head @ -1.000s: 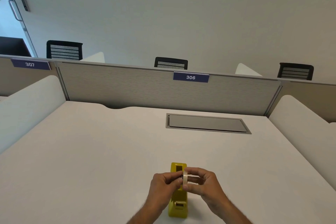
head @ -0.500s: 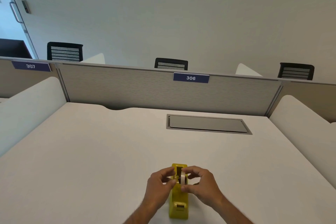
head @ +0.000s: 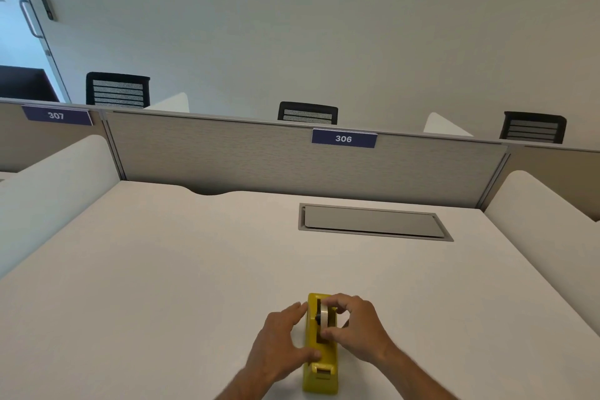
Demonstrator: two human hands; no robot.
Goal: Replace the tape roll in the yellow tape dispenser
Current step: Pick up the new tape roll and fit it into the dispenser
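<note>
Now my right hand (head: 360, 331) is pinching the tape roll (head: 323, 319) in the yellow tape dispenser (head: 319, 381); my straight-fingered left hand (head: 279, 339) is bracing it on the worktop (head: 162, 286).

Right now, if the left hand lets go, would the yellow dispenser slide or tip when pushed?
Likely slide, not tip: the yellow dispenser is long, low and flat on the smooth desk. The left hand braces its side, which suggests it shifts easily. The tape roll, pinched by the right hand, looks light.

matt white desk (head: 162, 269), glossy yellow dispenser (head: 319, 381) (plastic), woven-cloth partition (head: 227, 156)
</note>
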